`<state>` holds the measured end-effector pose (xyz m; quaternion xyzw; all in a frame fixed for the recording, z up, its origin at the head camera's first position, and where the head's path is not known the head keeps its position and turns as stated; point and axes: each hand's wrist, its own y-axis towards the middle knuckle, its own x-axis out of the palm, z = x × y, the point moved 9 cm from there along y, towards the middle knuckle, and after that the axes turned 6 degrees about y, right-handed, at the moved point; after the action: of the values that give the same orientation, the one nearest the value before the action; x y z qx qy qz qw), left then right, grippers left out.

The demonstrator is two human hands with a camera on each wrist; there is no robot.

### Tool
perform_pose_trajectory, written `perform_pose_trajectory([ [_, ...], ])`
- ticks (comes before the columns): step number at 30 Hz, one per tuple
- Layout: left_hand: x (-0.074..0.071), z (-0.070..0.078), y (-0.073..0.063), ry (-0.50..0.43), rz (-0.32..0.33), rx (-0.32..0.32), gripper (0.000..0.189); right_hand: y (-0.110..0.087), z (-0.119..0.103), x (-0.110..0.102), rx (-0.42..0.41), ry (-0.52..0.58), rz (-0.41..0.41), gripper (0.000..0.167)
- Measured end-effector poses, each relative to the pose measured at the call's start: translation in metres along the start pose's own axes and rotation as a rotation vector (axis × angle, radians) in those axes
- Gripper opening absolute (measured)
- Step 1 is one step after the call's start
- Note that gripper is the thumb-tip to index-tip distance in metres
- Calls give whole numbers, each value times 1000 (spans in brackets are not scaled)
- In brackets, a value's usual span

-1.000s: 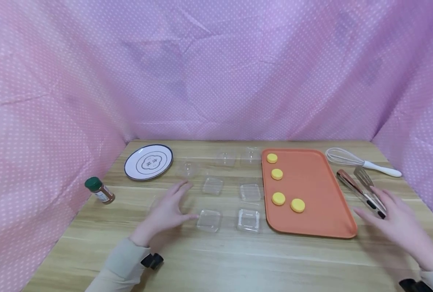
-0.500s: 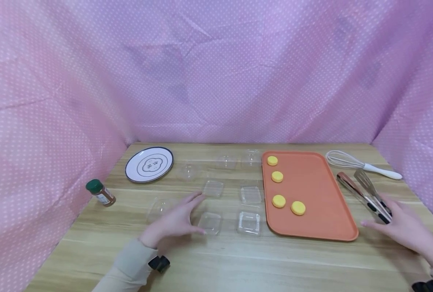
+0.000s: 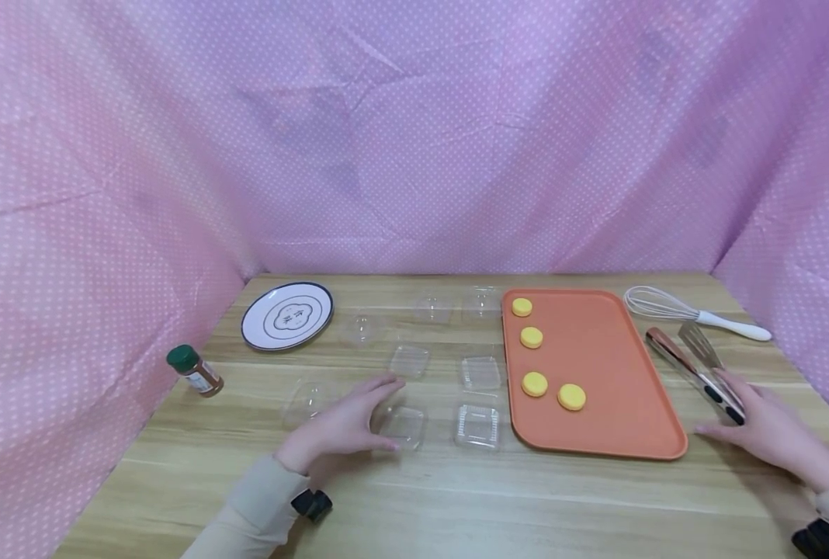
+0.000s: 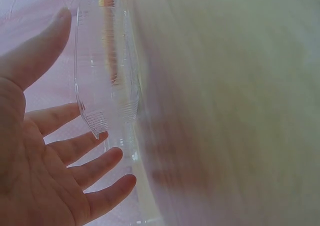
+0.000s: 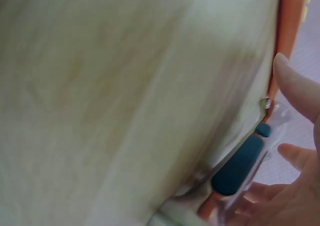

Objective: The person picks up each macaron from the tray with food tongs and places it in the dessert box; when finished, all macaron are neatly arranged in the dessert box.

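Note:
My left hand is spread at the left side of a small clear plastic container on the wooden table. In the left wrist view, thumb and fingers are apart, and the fingers reach the edge of a clear ribbed container; firm contact is unclear. On the right, my right hand is beside the metal food tongs, which lie on the table. In the right wrist view the thumb stands away from the other fingers, which are near the tongs' dark grip pad.
An orange tray bears several yellow discs. More clear containers and domed pieces stand left of it. A plate, a green-capped spice jar and a whisk lie around the edges.
My left hand has shifted right, closer to the front left container. The right hand has moved slightly right beside the tongs. The containers and tray keep their places.

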<state>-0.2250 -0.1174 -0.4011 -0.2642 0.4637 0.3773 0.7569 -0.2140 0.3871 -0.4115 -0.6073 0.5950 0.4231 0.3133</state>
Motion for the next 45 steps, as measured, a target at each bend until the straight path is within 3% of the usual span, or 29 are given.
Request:
perform_pose_trajectory([
  [7, 3, -1, 1, 13, -11, -4, 87, 6, 3, -2, -40, 0, -17, 89],
  [14, 4, 0, 2, -9, -21, 17, 82, 10, 8, -5, 31, -47, -50, 80],
  [26, 7, -5, 2, -62, -42, -15, 80, 9, 10, -6, 38, -46, -59, 72],
  [34, 7, -5, 4, -75, -27, -1, 81, 6, 11, -9, 75, -22, -74, 76],
  [45, 7, -8, 5, -94, -25, -15, 79, -1, 4, -31, -28, 57, 132, 71],
])
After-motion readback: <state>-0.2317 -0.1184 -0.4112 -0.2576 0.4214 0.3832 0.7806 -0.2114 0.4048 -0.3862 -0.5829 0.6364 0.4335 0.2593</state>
